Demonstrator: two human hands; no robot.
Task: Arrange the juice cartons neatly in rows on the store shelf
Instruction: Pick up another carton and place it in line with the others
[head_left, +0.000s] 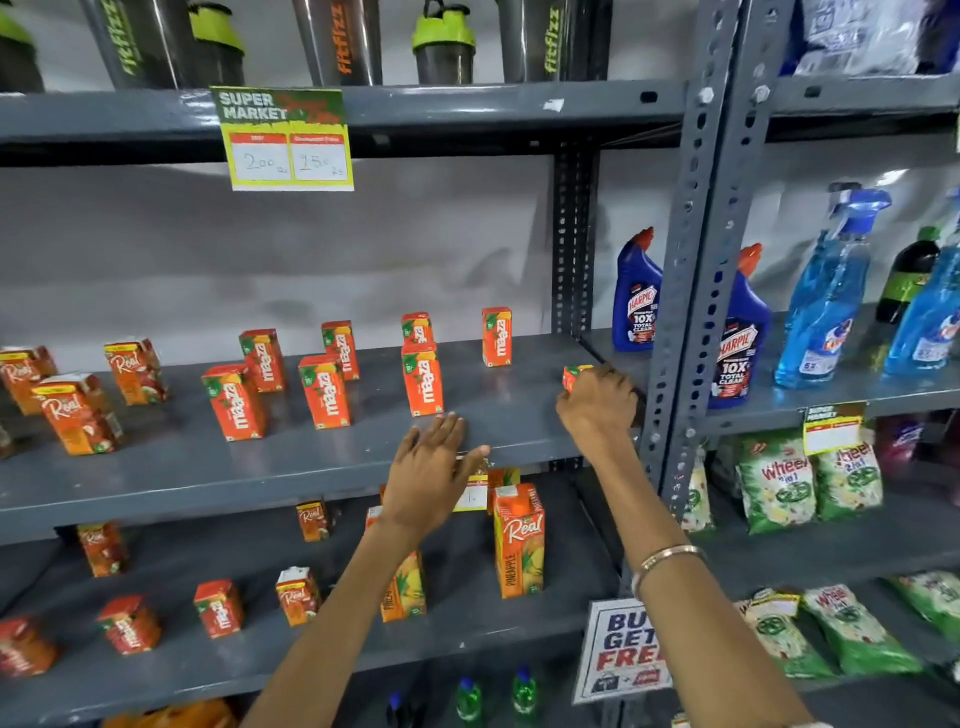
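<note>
Several small orange Maaza cartons (422, 380) stand in two loose rows on the grey middle shelf (291, 467), with Real cartons (78, 413) at its left end. My right hand (597, 402) is shut on one Maaza carton (573, 375) at the shelf's right end, near the upright post. Only the carton's top corner shows above my fingers. My left hand (434, 470) hovers open over the shelf's front edge, just in front of the nearest Maaza carton, fingers spread and empty.
The lower shelf holds scattered Real and Maaza cartons and a tall pineapple carton (518, 540). Toilet cleaner bottles (636, 293) and blue spray bottles (826, 296) fill the right bay behind a perforated post (691, 270). A price card (287, 139) hangs above.
</note>
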